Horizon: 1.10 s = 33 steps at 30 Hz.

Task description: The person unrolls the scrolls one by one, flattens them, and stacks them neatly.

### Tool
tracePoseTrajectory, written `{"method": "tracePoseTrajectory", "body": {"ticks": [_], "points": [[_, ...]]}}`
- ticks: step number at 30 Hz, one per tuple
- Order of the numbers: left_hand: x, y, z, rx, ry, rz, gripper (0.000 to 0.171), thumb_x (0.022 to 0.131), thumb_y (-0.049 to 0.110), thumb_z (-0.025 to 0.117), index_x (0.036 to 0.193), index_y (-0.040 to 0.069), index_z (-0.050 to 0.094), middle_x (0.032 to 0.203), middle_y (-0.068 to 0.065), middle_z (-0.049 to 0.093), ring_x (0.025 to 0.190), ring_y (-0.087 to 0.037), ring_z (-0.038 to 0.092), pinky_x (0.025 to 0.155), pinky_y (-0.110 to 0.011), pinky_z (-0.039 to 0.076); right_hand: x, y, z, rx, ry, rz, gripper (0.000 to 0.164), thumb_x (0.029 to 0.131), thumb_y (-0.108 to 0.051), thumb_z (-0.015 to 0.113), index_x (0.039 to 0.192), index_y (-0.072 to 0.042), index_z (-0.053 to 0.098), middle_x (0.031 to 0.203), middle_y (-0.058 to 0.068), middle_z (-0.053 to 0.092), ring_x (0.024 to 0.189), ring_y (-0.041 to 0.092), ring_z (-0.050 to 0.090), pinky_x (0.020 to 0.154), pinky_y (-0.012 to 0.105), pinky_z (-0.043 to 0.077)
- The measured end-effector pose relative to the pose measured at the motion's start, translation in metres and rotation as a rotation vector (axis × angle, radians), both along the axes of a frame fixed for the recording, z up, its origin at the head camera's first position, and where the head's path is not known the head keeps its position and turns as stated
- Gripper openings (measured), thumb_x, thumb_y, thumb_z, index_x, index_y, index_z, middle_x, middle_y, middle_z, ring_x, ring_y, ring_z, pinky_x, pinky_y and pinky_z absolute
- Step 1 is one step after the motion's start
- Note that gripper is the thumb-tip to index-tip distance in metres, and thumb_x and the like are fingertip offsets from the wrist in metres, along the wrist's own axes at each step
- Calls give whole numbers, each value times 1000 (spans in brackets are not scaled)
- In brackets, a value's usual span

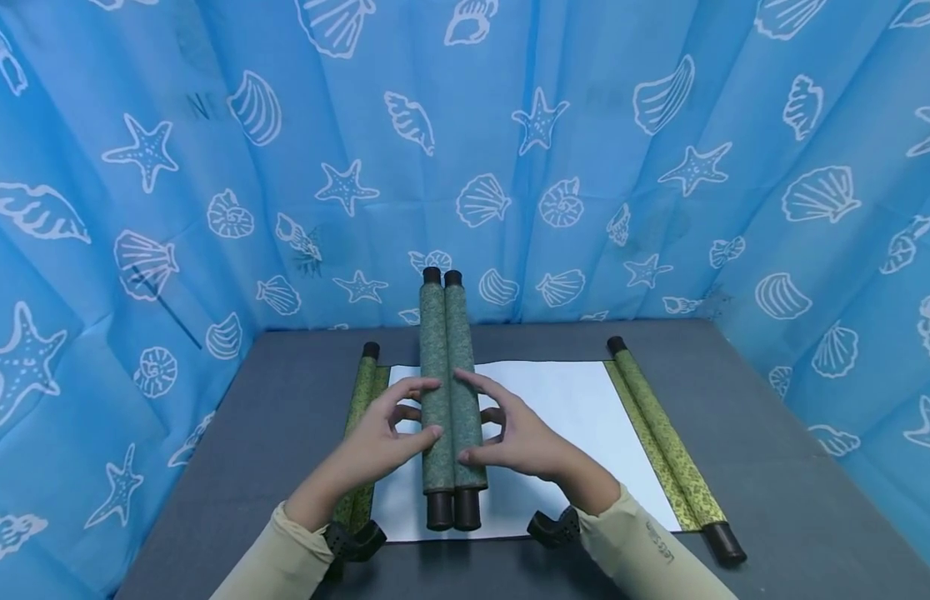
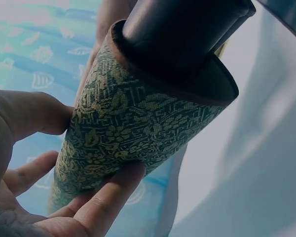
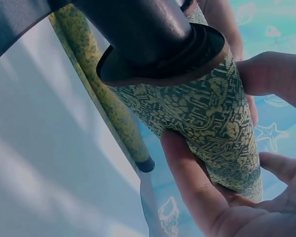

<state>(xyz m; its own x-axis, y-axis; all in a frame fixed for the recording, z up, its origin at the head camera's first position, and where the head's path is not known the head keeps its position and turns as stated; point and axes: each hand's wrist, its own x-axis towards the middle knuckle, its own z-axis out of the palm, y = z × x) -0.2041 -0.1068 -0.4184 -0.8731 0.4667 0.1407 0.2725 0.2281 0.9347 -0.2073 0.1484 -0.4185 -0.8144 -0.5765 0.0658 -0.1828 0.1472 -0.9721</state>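
Observation:
Two rolled green patterned scroll ends, side by side with black end knobs, are held up over the table. My left hand [image 1: 390,425] grips the left roll [image 1: 435,333], thumb on the near face and fingers behind, as the left wrist view shows. The right roll [image 1: 462,400] is gripped by my right hand [image 1: 513,429] in the same way. The rolls touch or nearly touch along their length. Beneath them lies an unrolled scroll with a white sheet [image 1: 570,417] and yellow-green rolled ends; its right roller [image 1: 667,442] is fully in view, while my left arm partly covers the left roller [image 1: 363,383].
A dark grey table [image 1: 795,467] carries the open scroll. Behind and at both sides hangs a blue curtain [image 1: 450,150] with white shells and starfish. A black wrist device [image 1: 356,542] sits on my left wrist, another [image 1: 553,528] on my right.

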Motion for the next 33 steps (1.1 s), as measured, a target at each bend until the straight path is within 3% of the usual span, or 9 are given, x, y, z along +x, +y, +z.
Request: {"method": "tracePoseTrajectory", "body": {"ticks": [7,17,26,33], "points": [[-8,7,-3,20,-26,-32,60,100,16,76,154,22,51,150,-10,49,114,-32,62,78,-54,64,-5,8,-8,-7,3,-15,95,92,-12,82,168,-33,29,171,7,26,126,38,60,85,47,65],[-15,16,-9,7,-76,-92,62,97,13,77,152,24,50,145,-14,47,109,-31,59,72,-38,62,-12,15,-14,25,-1,-82,70,93,-18,83,152,-27,46,160,11,33,110,33,68,81,46,62],[-18,14,-18,14,-87,-136,71,98,12,76,159,30,44,157,-15,40,113,-31,62,73,-39,62,-14,12,-20,76,21,-127,67,90,-23,88,143,-23,47,156,10,40,99,30,69,75,44,61],[-17,13,-20,-3,-86,-149,79,96,14,78,163,31,40,166,-7,35,111,-30,62,71,-39,62,-14,10,-25,83,15,-102,62,90,-19,87,139,-20,48,155,11,39,95,30,69,73,44,61]]}}
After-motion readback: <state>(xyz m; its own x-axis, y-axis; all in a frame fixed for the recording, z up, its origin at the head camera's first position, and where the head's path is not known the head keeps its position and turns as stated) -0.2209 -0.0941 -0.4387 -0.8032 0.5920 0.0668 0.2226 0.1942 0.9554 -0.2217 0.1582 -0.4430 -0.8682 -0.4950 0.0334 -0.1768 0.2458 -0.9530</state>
